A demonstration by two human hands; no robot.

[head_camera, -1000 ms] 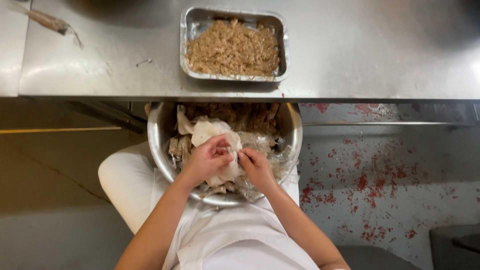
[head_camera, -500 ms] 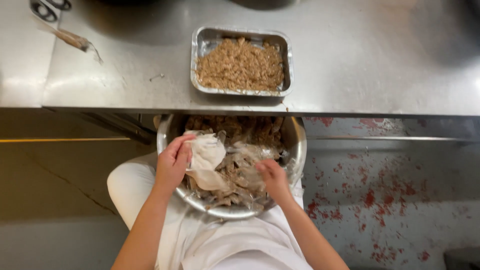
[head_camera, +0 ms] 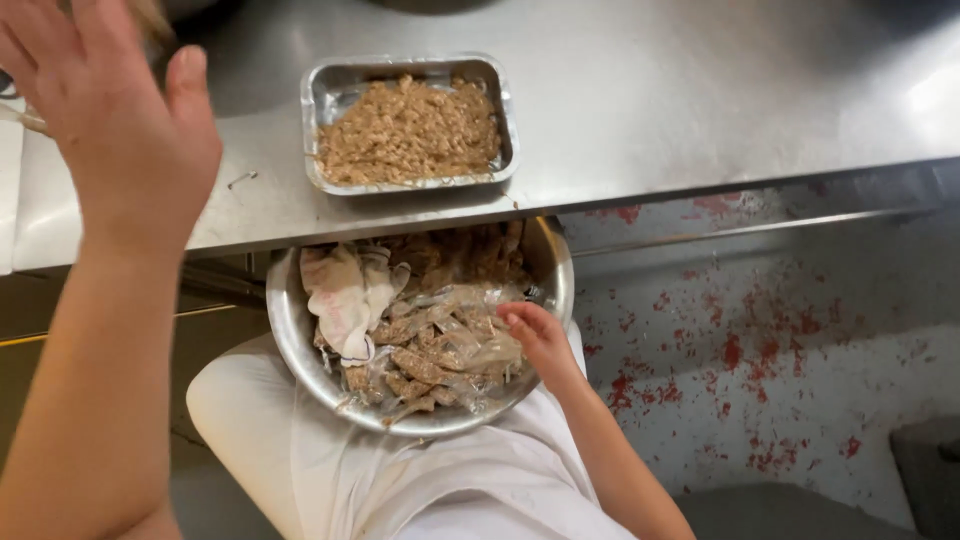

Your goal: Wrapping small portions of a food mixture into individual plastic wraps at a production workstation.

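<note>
A round metal bowl (head_camera: 290, 330) rests on my lap, partly under the steel table edge. It holds several brown pieces wrapped in clear film (head_camera: 440, 345) and a crumpled white cloth (head_camera: 340, 290). My right hand (head_camera: 535, 335) lies in the bowl, fingers on the wrapped pieces. My left hand (head_camera: 110, 110) is raised high near the camera, fingers spread, holding nothing. On the table above the bowl stands a rectangular foil tray (head_camera: 330, 95) filled with brown crumbly mince (head_camera: 410, 130).
The steel table (head_camera: 700, 100) spans the upper view. The floor (head_camera: 800, 330) at the right is white with red speckles. My white trousers (head_camera: 400, 480) fill the bottom centre. A thin utensil end (head_camera: 25, 122) pokes out behind my left hand.
My left hand has let go of the white cloth and risen out of the bowl toward the camera. The cloth now lies at the bowl's left. My right hand stays in the bowl.
</note>
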